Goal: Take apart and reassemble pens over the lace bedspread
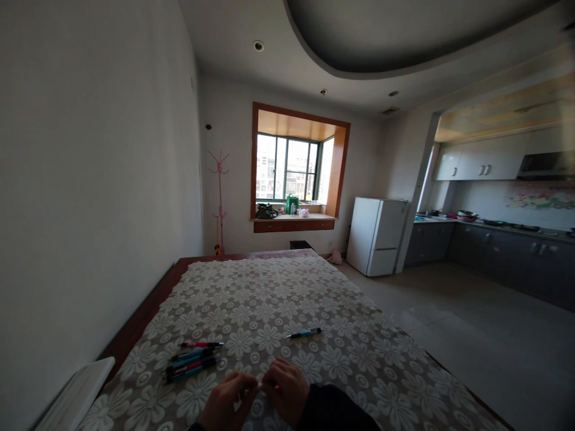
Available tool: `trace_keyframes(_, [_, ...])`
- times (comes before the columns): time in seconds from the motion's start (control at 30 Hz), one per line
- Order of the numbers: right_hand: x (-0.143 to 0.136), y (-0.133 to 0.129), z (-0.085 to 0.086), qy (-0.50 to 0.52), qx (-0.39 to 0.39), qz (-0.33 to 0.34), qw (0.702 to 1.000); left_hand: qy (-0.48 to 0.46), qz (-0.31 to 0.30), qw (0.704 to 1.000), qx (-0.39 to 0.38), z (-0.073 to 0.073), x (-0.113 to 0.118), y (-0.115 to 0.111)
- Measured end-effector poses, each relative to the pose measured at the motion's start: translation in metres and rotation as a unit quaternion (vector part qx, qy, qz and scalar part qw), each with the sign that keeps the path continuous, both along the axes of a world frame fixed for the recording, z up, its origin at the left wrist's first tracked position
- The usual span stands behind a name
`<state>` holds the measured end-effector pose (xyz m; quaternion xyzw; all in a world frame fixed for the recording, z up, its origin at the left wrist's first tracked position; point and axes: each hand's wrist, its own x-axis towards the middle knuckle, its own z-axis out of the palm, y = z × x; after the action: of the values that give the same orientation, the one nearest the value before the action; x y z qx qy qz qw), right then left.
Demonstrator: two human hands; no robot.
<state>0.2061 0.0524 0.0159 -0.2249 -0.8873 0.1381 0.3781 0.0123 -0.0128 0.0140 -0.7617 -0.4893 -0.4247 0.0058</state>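
My left hand (230,400) and my right hand (284,389) meet fingertip to fingertip low in the view, above the flowered tablecloth (242,287). Both are closed. A small pale thing shows between their fingertips, and a bit of red shows at my right fingers; what they hold is too small to name. To the left of my hands lies a pile of several pens (191,362), blue, black and red. One blue and black pen (305,333) lies apart, beyond my right hand.
A white object (78,392) stands at the table's left edge by the wall. Farther off are a pink coat rack (220,200), a window sill (294,218) with a bag and a green item, a white fridge (377,236), and a kitchen counter (487,226) at the right.
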Motion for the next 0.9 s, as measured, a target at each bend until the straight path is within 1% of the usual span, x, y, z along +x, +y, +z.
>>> trace_keyframes(0.13, [-0.001, 0.000, -0.001, 0.012, 0.006, 0.006, 1.000, -0.009, -0.006, 1.000, 0.006, -0.002, -0.001, 0.001])
trace_keyframes(0.37, [-0.004, 0.006, -0.009, 0.039, 0.012, 0.015, 0.999, -0.001, 0.003, 1.000, 0.011, -0.011, -0.002, 0.003])
trace_keyframes(0.47, [-0.004, 0.006, -0.010, 0.039, 0.012, 0.016, 0.999, -0.013, 0.013, 1.000, 0.012, -0.014, -0.002, 0.004])
trace_keyframes(0.63, [-0.003, 0.005, -0.009, 0.024, 0.007, 0.011, 1.000, -0.014, 0.001, 1.000, 0.010, -0.014, -0.003, 0.004])
trace_keyframes(0.8, [-0.004, 0.008, -0.014, 0.031, 0.007, 0.007, 0.999, -0.027, 0.015, 0.999, 0.017, -0.015, -0.001, 0.004])
trace_keyframes(0.9, [-0.003, 0.008, -0.013, 0.028, 0.007, 0.007, 1.000, -0.031, 0.017, 0.999, 0.015, -0.017, 0.000, 0.004])
